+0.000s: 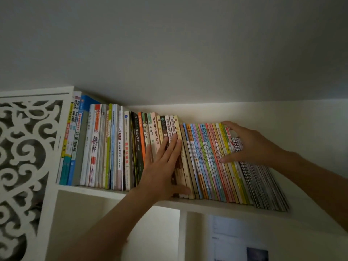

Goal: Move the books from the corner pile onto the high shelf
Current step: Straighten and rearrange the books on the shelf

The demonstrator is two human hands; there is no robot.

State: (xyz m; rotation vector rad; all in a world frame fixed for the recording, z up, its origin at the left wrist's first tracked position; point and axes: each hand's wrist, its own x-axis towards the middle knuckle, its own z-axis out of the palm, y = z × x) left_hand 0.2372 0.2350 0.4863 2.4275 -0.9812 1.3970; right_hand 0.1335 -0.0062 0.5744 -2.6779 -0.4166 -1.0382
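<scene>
You are pressing both hands against the books on the high shelf.

Your left hand is lying flat, fingers spread, on upright spines; your right hand is cupping half-open over leaning thin books (gripping nothing) on the white shelf, beneath a plain ceiling.

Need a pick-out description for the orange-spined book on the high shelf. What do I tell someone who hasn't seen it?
Start at the white fretwork panel on the left end of the high shelf and follow the row of upright books rightward. Just left of the left hand stands the orange-spined book. It is the only solid orange spine there, between a black spine and a green one.
</scene>
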